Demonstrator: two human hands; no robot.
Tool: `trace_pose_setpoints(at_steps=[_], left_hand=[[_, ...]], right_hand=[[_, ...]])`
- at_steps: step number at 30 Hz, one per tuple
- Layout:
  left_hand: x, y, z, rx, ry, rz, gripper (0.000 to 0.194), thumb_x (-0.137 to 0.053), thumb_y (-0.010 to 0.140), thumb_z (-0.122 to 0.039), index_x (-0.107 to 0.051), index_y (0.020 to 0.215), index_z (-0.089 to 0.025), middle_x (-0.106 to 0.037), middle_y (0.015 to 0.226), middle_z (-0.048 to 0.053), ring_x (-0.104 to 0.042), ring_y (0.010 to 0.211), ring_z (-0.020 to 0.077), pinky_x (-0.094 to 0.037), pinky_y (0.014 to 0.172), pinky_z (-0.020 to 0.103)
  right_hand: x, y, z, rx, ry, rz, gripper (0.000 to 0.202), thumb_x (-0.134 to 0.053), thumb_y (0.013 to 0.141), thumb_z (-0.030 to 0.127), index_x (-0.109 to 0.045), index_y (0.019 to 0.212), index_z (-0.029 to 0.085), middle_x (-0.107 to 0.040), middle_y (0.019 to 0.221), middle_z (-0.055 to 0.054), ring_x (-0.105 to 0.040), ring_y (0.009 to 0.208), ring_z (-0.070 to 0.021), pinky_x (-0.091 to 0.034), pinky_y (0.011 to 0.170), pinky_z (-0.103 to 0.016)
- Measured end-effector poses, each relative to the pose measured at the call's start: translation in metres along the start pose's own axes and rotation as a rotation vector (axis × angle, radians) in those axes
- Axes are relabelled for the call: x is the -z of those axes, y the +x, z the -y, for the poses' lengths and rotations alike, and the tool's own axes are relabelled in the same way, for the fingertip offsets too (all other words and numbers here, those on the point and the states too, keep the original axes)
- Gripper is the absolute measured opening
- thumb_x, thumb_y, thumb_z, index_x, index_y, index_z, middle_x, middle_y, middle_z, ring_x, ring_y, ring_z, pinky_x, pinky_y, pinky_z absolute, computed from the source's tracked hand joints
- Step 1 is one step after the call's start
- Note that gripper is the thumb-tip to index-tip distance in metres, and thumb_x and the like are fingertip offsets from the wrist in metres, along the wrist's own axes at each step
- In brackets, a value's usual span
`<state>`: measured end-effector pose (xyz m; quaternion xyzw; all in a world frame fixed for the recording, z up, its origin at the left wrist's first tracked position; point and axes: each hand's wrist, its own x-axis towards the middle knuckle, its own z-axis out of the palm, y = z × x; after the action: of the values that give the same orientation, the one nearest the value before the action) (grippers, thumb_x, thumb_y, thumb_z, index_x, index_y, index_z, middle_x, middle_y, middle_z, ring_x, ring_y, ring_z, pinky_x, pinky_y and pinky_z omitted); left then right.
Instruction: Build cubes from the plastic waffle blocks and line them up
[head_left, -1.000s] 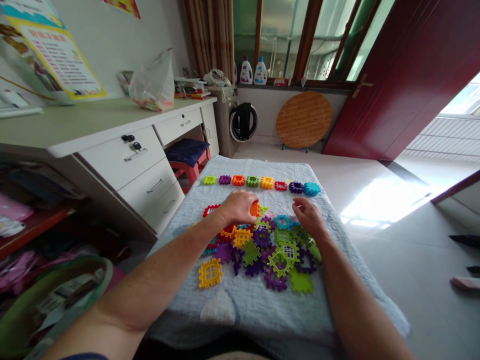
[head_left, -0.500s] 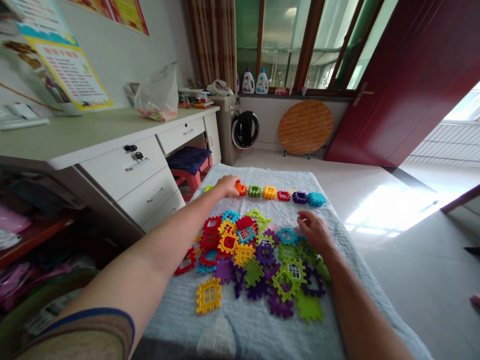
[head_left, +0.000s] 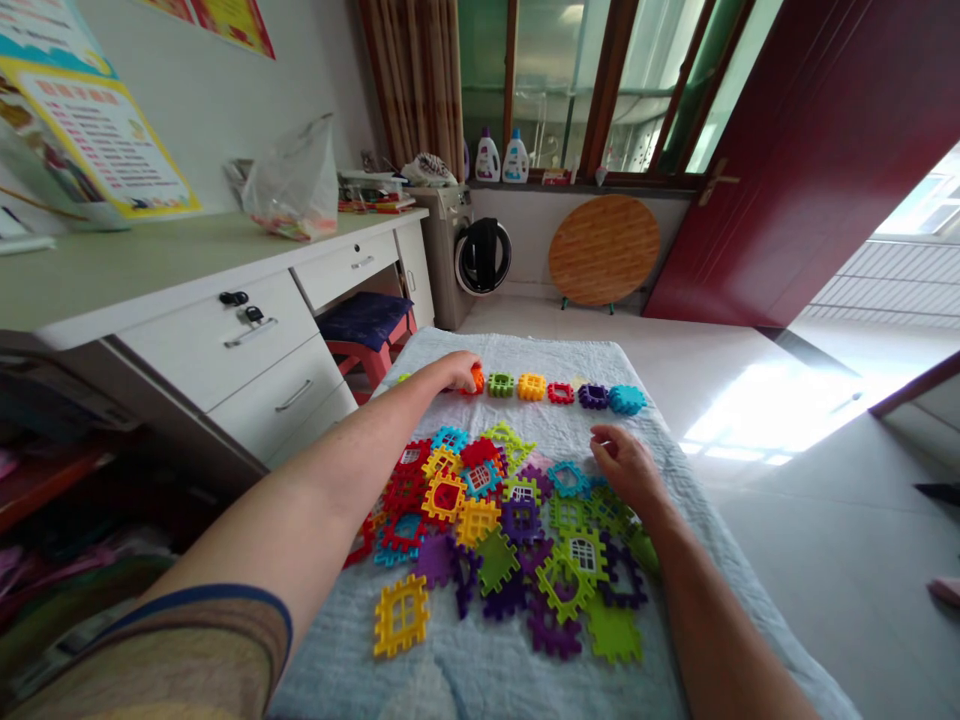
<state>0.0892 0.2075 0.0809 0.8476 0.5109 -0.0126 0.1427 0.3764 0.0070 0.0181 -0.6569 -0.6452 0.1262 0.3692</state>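
My left hand (head_left: 459,372) reaches to the far side of the cloth-covered table. Its fingers close on an orange building block (head_left: 475,381) standing in a row. Rightward along that row are green (head_left: 501,384), yellow (head_left: 532,387), red (head_left: 561,393), purple (head_left: 593,396) and blue blocks (head_left: 628,400), apart from one another. My right hand (head_left: 628,465) is over the right side of a loose pile, fingers slightly bent and apart, holding nothing visible. Nearest it lies a blue window piece (head_left: 568,478). Notched flat pieces fill the pile, including a green panel (head_left: 498,560) and a yellow window piece (head_left: 401,615).
Pale blue cloth (head_left: 337,650) covers the table. A white desk (head_left: 225,360) with drawers and a red stool (head_left: 367,325) stand to the left. Beyond are a washing machine (head_left: 448,260) with its door open, a round wooden board (head_left: 604,250) and a dark red door (head_left: 795,180).
My view has shifted slightly, moving the scene a little left in the picture. My left hand stays at the orange block; my right hand stays over the pile's right side.
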Motion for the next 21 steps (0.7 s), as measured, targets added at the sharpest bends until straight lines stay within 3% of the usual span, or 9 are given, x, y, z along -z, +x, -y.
trace_pose_setpoints(at_steps=[12,16,21], left_hand=[[-0.002,0.004,0.002,0.002,-0.034,0.013,0.05,-0.072,0.055,-0.021,-0.064,0.104,-0.017,-0.07,0.102,0.005,-0.064,0.096,0.0255,-0.05,0.079,0.028],[-0.002,0.003,0.001,0.006,-0.024,-0.002,0.062,-0.071,0.055,-0.021,-0.059,0.116,-0.015,-0.065,0.117,0.009,-0.061,0.105,0.0275,-0.049,0.087,0.03],[0.004,-0.016,-0.003,-0.01,0.007,-0.169,0.083,-0.073,0.059,-0.031,-0.045,0.135,-0.013,-0.046,0.141,0.016,-0.047,0.126,0.0314,-0.039,0.105,0.035]], right_hand=[[0.0,-0.001,0.0,-0.006,-0.015,-0.007,0.029,-0.049,0.079,0.033,-0.068,0.096,0.018,-0.069,0.078,-0.004,-0.059,0.061,-0.0153,-0.048,0.062,-0.029],[0.0,-0.001,-0.001,-0.01,-0.027,-0.001,0.03,-0.049,0.079,0.032,-0.068,0.097,0.017,-0.068,0.079,-0.005,-0.059,0.063,-0.0154,-0.047,0.063,-0.029],[0.0,-0.001,-0.002,0.003,-0.033,0.014,0.03,-0.049,0.078,0.031,-0.068,0.097,0.017,-0.068,0.077,-0.004,-0.058,0.062,-0.0153,-0.047,0.063,-0.029]])
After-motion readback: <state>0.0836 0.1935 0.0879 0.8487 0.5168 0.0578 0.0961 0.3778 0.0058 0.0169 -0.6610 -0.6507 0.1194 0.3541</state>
